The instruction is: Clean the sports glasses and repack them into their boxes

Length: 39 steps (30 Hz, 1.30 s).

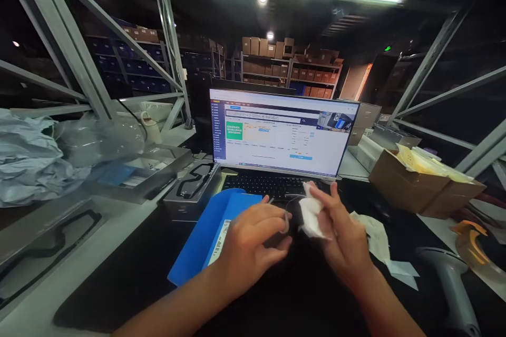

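Observation:
My left hand (253, 237) is closed, fingertips pinching a thin, greyish curved piece (286, 222) whose kind I cannot make out. From it a fine dark line seems to arc toward my right hand (343, 231). In that hand a crumpled white tissue or cloth (311, 217) is gripped, with the fingers raised around it. Under and beside my left wrist lies an open blue bin (201, 237) with a white printed label (220, 242) on its side. Both hands hover over the black mat (304, 295), in front of the keyboard (256, 185).
A lit monitor (272, 142) stands behind the keyboard. To the right are a barcode scanner (450, 279), a yellow tape roll (472, 242), pale paper (375, 234) and a cardboard box (415, 181). Grey boxes (192, 187) and plastic bags (31, 163) occupy the left.

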Tool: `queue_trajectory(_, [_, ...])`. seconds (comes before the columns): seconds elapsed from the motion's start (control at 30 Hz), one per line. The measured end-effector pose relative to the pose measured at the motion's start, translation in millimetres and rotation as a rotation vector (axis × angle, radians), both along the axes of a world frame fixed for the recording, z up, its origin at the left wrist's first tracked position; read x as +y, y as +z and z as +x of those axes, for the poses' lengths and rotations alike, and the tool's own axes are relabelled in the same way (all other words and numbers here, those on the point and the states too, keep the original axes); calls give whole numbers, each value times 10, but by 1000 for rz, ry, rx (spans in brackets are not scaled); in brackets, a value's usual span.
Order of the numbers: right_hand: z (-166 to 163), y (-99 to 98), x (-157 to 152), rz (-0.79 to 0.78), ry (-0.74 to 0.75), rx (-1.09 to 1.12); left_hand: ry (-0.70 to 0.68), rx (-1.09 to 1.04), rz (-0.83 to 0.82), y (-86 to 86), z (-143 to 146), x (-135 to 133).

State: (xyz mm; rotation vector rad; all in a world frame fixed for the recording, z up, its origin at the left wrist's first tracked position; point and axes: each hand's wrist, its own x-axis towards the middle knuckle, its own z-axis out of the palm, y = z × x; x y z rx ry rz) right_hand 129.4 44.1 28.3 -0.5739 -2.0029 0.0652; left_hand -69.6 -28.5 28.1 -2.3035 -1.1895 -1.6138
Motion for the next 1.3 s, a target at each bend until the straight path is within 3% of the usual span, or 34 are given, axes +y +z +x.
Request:
queue_trajectory(0.13, [218,57,215,-349,-136,266,-10,-37,8,-14,5,-30])
queue_trajectory(0.3, [371,163,322,-790,93,767,47,-149,27,-28,28,-32])
queue_trajectory(0.5, [117,85,101,-1079,307,686,142,-162,8,-39,26,9])
queue_trajectory(0.7, [-286,5,-285,-1075,461,623,206,-108,-44,-48,24,20])
queue_trajectory(0.87, [-438,39,-353,-1007,332,667,256,62,-102,-108,60,-7])
queue_trajectory(1.0, [-402,32,-268,-918,223,707,174,177,-205,-157,103,4])
queue_trajectory(1.13, [-329,51,-219,-918,218,704,90,135,-323,-178,136,5])
queue_trajectory(1.3, [-425,-8,-298,-842,184,721,144,55,-417,-151,169,-33])
